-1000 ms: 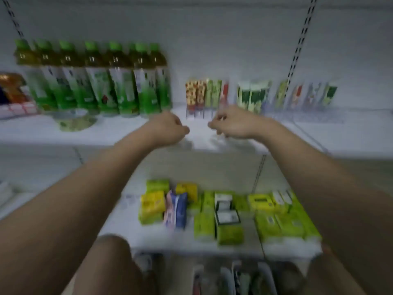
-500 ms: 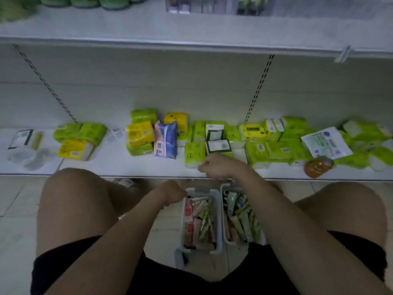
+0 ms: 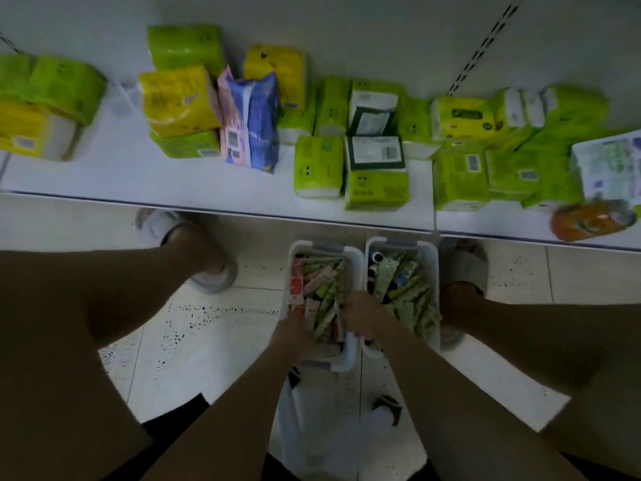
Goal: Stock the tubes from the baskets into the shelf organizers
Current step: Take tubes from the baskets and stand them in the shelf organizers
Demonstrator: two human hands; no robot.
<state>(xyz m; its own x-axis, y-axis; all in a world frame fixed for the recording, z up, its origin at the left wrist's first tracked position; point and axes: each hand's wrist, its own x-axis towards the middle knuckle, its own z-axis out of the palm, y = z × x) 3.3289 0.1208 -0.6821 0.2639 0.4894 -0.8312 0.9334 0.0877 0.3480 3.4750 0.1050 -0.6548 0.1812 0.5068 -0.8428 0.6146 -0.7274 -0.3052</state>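
Observation:
Two white baskets stand side by side on the floor between my feet. The left basket is full of pink, red and green tubes. The right basket holds mostly green tubes. My left hand is pushed down into the left basket's near end, its fingers hidden among the tubes. My right hand rests over the divide between the baskets, fingers curled into the left basket's tubes. The grip of either hand is not visible. The shelf organizers are out of view.
A low white shelf runs across just beyond the baskets, loaded with green and yellow tissue packs, a blue-pink pack and a lying orange bottle. My knees and slippered feet flank the baskets on a tiled floor.
My view has swung down from the upper shelf with the organizers to the floor. Both hands have dropped from that shelf into the left basket.

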